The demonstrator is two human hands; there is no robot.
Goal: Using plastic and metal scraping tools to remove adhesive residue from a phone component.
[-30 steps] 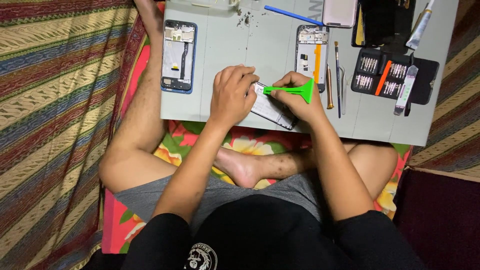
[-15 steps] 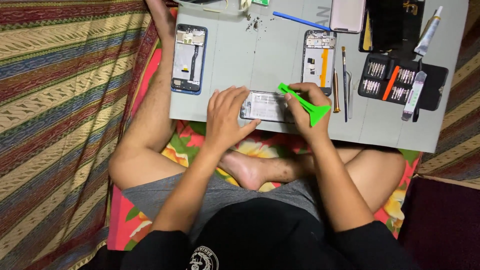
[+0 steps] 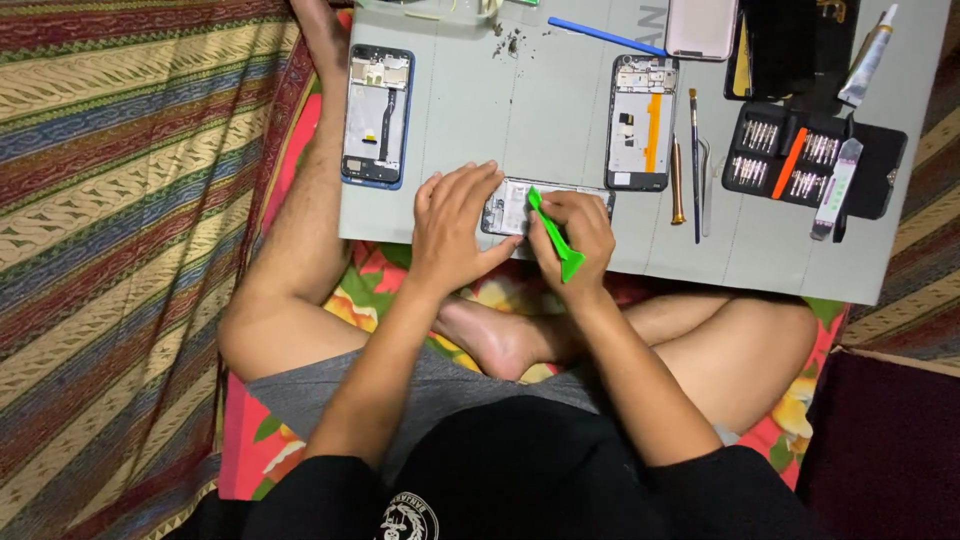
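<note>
Grey mat [image 3: 560,110]: opened phone [image 3: 515,205] (both hands)

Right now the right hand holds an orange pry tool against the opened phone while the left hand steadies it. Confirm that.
Not quite: the pry tool is green, not orange, as the head view shows. The right hand does hold it against the opened phone, and the left hand steadies that phone.
</note>
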